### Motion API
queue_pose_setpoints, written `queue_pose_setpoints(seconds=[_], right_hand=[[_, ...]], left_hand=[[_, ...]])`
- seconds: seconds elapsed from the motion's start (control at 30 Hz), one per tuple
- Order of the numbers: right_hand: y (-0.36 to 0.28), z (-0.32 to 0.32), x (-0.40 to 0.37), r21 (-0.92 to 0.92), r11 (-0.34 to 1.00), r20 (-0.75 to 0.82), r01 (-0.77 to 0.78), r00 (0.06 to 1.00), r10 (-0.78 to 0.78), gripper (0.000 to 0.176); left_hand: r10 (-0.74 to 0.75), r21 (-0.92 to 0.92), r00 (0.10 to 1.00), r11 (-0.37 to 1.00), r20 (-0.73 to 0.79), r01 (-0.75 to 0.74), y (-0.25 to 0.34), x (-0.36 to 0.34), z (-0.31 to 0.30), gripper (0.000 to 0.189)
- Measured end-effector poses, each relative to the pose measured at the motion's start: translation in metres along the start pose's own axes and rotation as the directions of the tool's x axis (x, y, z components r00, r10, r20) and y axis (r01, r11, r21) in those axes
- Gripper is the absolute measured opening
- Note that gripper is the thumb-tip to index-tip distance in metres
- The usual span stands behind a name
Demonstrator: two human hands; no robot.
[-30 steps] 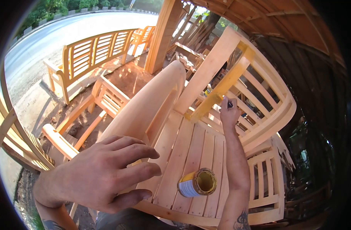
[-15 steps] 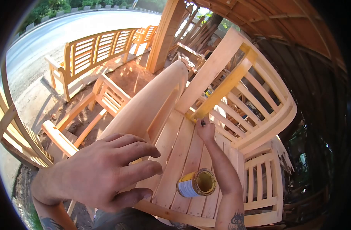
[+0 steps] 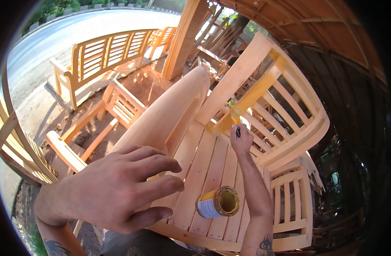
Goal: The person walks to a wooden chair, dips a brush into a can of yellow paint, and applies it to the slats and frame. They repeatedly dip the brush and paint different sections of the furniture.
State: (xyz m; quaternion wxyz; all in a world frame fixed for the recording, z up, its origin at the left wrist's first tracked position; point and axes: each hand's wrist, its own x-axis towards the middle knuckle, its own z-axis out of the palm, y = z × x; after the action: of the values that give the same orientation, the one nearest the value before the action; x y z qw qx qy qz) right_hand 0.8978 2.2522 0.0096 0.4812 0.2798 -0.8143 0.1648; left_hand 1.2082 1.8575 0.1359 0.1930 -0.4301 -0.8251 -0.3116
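My right hand (image 3: 241, 138) grips a paintbrush (image 3: 235, 119) with a dark handle, its tip against the backrest's edge slat. That slat (image 3: 259, 91) is coated yellow, unlike the pale bare wood of the rest of the bench (image 3: 306, 96). Below the brush, an opened tin (image 3: 217, 202) with a yellow-and-white label and yellow-stained rim stands on the slatted seat (image 3: 199, 183). My left hand (image 3: 118, 187) is held palm down in the foreground, fingers apart and holding nothing, overlapping the wide armrest (image 3: 165, 111) in this view.
A wooden chair frame (image 3: 118, 102) stands on the ground to the left. Beyond it are a slatted bench (image 3: 106, 53) and the road (image 3: 97, 23). A thick post (image 3: 182, 42) rises behind the armrest, near stacked lumber (image 3: 210, 36). The far armrest (image 3: 289, 200) borders the seat at right.
My right hand has moved up and to the right along the yellow slat, bringing the brush away from its lower end by the seat. My left hand is almost unmoved.
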Motion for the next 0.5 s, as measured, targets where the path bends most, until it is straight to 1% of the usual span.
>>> queue_pose_setpoints(seconds=[0.07, 0.1, 0.2, 0.3, 0.4, 0.43, 0.5], right_hand=[[0.013, 0.019, -0.040, -0.022, 0.998, 0.150, -0.062, 0.987, 0.064, 0.021], [0.012, 0.024, -0.048, -0.034, 0.995, 0.224, -0.091, 0.970, 0.096, 0.021], [0.022, 0.032, -0.051, 0.048, 0.970, 0.201, -0.239, 0.953, 0.225, 0.018], [0.008, 0.005, -0.026, 0.096, 0.938, 0.120, -0.332, 0.940, 0.320, 0.012], [0.005, -0.011, -0.023, 0.143, 0.958, 0.234, -0.250, 0.949, 0.213, 0.012], [0.004, -0.008, -0.031, 0.157, 0.950, 0.309, -0.271, 0.927, 0.213, 0.015], [0.023, 0.009, -0.056, 0.132, 0.976, 0.365, -0.171, 0.924, 0.112, 0.015]], left_hand=[[0.002, 0.002, 1.000, 1.000, -0.003, -0.002, 0.000, 0.000, 0.000, 0.036], [0.003, 0.002, 1.000, 1.000, -0.005, -0.003, 0.000, 0.000, 0.001, 0.036], [0.002, -0.002, 1.000, 1.000, -0.002, -0.002, -0.002, 0.000, 0.002, 0.035], [-0.007, 0.003, 1.000, 1.000, 0.005, 0.007, -0.002, -0.001, 0.001, 0.035], [-0.011, -0.003, 1.000, 1.000, 0.013, 0.011, -0.002, 0.000, 0.001, 0.034], [-0.010, -0.003, 1.000, 1.000, 0.015, 0.010, -0.002, 0.000, 0.001, 0.033], [-0.017, -0.009, 1.000, 1.000, 0.014, 0.017, -0.002, 0.000, 0.000, 0.033]])
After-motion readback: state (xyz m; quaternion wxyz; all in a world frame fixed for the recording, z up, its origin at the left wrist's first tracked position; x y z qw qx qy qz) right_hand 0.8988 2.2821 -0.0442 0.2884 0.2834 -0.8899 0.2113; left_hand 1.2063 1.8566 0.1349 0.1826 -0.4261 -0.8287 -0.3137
